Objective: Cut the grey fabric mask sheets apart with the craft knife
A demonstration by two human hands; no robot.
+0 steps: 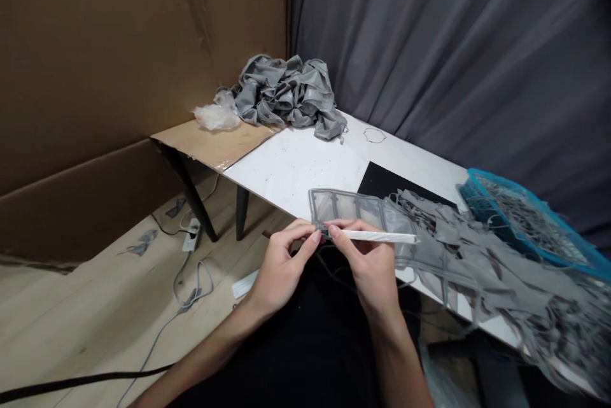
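Note:
My left hand pinches the near corner of a grey mesh organizer panel between thumb and finger. Close beside it, my right hand is closed around a slim white stick-like tool pointing right. The tool's working end, if it has one, is hidden between my fingertips at the grey edging. The panel has see-through sections divided by grey strips, and it runs right over the table edge into a heap of grey fabric pieces.
On the white table lie a crumpled grey fabric pile, clear plastic, a thin loop of cord and a black sheet. A blue basket stands right. A power strip and cables lie on the floor.

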